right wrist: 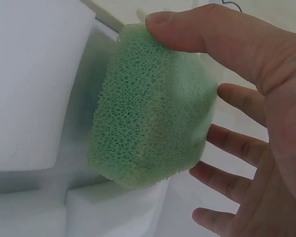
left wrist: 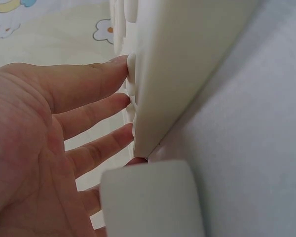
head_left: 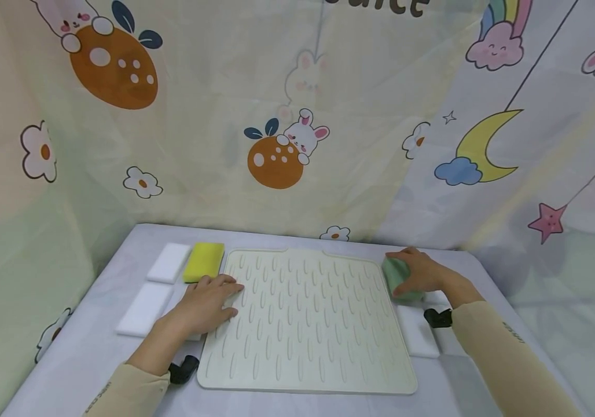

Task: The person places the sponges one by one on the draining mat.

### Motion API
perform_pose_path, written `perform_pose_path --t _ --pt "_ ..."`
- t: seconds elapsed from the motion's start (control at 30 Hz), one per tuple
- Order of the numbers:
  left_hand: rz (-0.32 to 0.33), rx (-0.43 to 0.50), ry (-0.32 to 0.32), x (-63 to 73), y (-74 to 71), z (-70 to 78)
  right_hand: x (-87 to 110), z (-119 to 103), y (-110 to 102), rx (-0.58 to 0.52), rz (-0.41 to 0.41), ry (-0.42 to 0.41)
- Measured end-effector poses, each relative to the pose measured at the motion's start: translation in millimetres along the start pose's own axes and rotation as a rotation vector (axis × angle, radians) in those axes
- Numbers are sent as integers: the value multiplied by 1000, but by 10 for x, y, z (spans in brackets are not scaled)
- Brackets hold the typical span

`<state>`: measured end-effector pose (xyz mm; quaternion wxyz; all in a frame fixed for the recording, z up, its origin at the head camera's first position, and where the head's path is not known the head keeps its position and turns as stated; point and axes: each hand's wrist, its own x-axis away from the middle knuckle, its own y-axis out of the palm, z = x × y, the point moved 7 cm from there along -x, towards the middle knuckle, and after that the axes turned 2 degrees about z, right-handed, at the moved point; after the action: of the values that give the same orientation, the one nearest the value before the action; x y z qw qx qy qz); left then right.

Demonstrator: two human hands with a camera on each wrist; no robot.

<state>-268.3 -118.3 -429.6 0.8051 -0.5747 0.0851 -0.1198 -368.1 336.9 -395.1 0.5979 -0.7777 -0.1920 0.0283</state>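
Observation:
A cream ribbed mat (head_left: 308,318) lies in the middle of the table. My left hand (head_left: 205,306) rests at its left edge with the fingers spread; in the left wrist view the fingertips touch the mat's raised ribs. Over at the mat's upper right corner, my right hand (head_left: 425,273) holds a green sponge (head_left: 395,272) between thumb and fingers. The right wrist view shows this sponge (right wrist: 138,108) as a coarse, open-pored block, tilted above white blocks. A yellow sponge (head_left: 204,260) lies just beyond my left hand, beside the mat.
White sponge-like blocks (head_left: 143,308) lie left of the mat, and more white blocks (head_left: 416,331) lie to its right, below my right hand. Behind the table hangs a printed curtain (head_left: 204,145). White cloth (head_left: 84,359) covers the table.

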Motion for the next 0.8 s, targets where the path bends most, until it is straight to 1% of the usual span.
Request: perform_pose_path --t 0.43,0.67,0.8 --pt "-4 -15 0 -13 4 -4 22 -141 -38 51 14 -31" --pt "-1 -5 1 -12 10 -3 16 -190 -45 81 20 -33" --pt "0 -4 -1 -11 16 -7 26 -262 -59 85 22 -41"
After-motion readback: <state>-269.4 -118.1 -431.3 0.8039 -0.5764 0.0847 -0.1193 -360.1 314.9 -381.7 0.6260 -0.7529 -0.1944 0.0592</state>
